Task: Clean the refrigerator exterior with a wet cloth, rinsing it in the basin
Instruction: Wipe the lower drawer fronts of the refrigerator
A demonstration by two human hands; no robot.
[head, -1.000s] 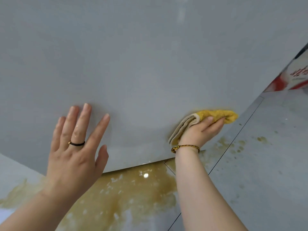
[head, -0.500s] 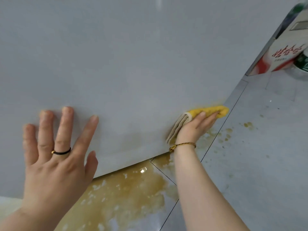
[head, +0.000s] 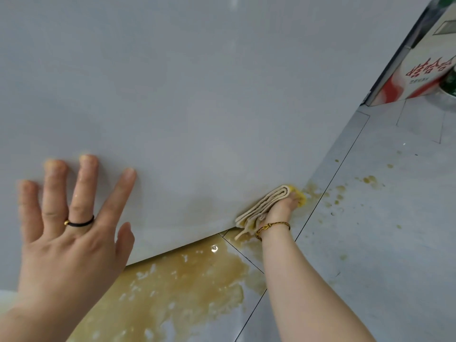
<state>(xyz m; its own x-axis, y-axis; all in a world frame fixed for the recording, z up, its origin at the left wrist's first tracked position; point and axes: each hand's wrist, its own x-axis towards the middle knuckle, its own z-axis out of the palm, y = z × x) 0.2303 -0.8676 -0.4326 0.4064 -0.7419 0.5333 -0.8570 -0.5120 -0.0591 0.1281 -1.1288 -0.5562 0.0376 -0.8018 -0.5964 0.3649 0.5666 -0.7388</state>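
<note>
My right hand grips the folded cloth against the refrigerator at its lower corner, thumb hidden. My left hand lies flat on the refrigerator with fingers spread, fingertips blurred.

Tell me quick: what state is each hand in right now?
Left hand: open, fingers spread flat against the refrigerator side.
Right hand: holding the folded cloth against the refrigerator's lower corner.

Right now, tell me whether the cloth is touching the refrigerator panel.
Touching. The head view shows the right hand holding the folded cloth pressed against the refrigerator panel near its bottom edge, no gap between.
</note>
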